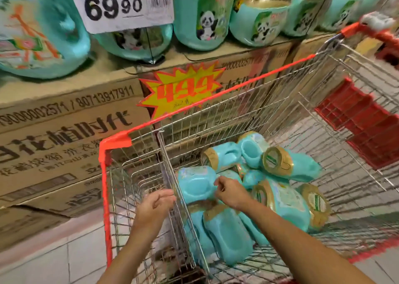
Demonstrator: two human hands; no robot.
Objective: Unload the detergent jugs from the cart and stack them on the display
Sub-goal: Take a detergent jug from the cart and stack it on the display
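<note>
Head view: at the far left, stacked brown cardboard cartons (64, 132) printed with dark characters form the base of the display. Teal plastic detergent jugs with panda labels (198, 13) stand along the top of the cartons. A white paper price card reading 69.90 (121, 4) hangs in front of them. Lower down, a yellow and red starburst price tag (181, 91) is fixed to the carton face, partly hidden behind the cart's rim.

The silver wire shopping cart with an orange-red rim (216, 93) stands just beside the cartons on a pale tiled floor (54, 262). An upright wire divider panel (172, 175) splits off its near left end.

The left hand (155, 203) is on the left side of that panel. Its fingers are loosely curled and the thumb is apart, with nothing in them. The fingertips are at the wire, but I cannot tell whether they touch it.

Right of the panel, the right hand (228, 195) is over a heap of teal jugs with gold caps (226, 229) lying on their sides in the cart basket. Its fingers are bent down onto the near left jug, and I cannot tell whether they grasp it.

At the far right end of the cart is a red plastic seat flap (356, 128).
</note>
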